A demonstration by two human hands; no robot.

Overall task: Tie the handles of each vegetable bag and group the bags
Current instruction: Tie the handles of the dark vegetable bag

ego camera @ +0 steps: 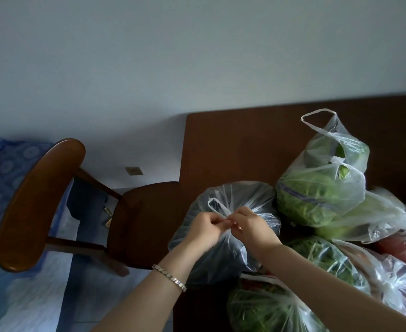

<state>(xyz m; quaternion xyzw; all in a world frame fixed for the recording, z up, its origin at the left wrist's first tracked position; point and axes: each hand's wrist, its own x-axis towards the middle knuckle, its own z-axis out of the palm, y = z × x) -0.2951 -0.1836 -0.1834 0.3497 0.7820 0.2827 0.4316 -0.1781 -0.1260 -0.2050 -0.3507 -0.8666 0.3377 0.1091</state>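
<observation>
Both hands meet knuckle to knuckle over the gathered neck of a clear dark bag [235,195]. The left hand [206,226] and the right hand [250,226] each have fingers curled and pinching the bag's twisted handles, and one handle loop [215,204] stands up just beyond the left hand. The bag sits under the hands at the corner of the brown tabletop [233,144]. Beyond and to the right of the right hand stands a leafy-greens bag [317,195] with its handles loose. More bags of greens [264,310] lie near the right forearm. A wooden chair [137,216] stands left of the left hand, whose wrist wears a bracelet [169,276].
</observation>
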